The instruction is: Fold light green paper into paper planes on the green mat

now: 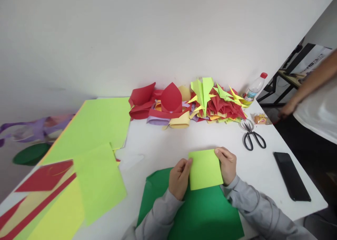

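Observation:
Between my two hands is a small lime-green square of paper point(206, 170), held up by its side edges. My left hand point(179, 178) pinches the left edge, thumb in front. My right hand point(228, 164) grips the upper right corner between thumb and fingers. Beneath the square, a large dark green sheet point(207, 215) lies on the white table, partly covered by my sleeves. On the left, a loose lime-green sheet point(101, 187) overlaps red and yellow papers point(59, 215). Behind it spreads a larger lime-green stack point(97, 124).
Along the wall sit rolled red paper pieces point(171, 97) and a heap of folded paper shapes point(217, 104). To the right are a bottle point(254, 89), a wrapped snack point(260, 118), black-handled scissors point(253, 138) and a phone point(291, 176). A person point(319, 103) stands beyond the table's right edge.

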Demonstrator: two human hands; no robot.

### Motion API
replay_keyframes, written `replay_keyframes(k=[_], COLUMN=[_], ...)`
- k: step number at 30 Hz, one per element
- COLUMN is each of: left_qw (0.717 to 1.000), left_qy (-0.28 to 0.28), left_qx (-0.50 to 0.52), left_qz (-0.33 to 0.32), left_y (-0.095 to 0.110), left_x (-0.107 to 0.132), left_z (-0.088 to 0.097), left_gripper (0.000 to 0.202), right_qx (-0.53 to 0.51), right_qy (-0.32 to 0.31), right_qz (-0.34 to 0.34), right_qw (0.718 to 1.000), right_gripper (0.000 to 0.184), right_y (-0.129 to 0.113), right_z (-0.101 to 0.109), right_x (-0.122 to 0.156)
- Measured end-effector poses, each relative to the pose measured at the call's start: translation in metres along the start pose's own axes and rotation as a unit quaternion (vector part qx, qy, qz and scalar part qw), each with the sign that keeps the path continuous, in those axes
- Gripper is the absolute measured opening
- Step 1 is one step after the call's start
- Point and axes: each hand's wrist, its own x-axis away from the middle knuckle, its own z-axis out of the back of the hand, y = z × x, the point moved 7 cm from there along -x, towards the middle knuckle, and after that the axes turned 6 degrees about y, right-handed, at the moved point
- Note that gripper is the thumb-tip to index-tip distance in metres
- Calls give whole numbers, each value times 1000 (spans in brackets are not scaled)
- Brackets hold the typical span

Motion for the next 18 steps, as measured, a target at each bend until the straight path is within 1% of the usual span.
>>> replay_keyframes(k=[2,4,10,12,15,18], left_qw=[1000,1000,1000,1000,998,997], left_qy=[-18,-23,1,-9,-37,-50], left_qx=[11,16,18,26,39,47], left_qz=[1,1,13,16,19,27], left_y=[0,0,-5,-4,-3,-3], left_x=[1,2,-2,-2,0,0], left_z=[-5,-7,0,-1,-8,-12], left_gripper=[45,44,45,44,40,37], right_qx=[-1,-2,-4,-3,-1,-1], right_qy=[16,25,23,34,56,62], right_qz=[-3,-5,-13,-16,-17,-14], right_qw=[1000,1000,1000,999,998,998], right_gripper=[17,17,17,18,19,19], right_y=[1,2,5,5,6,8], right_z=[3,4,1,3,8,10], right_x=[-2,-2,-1,-4,-9,-10])
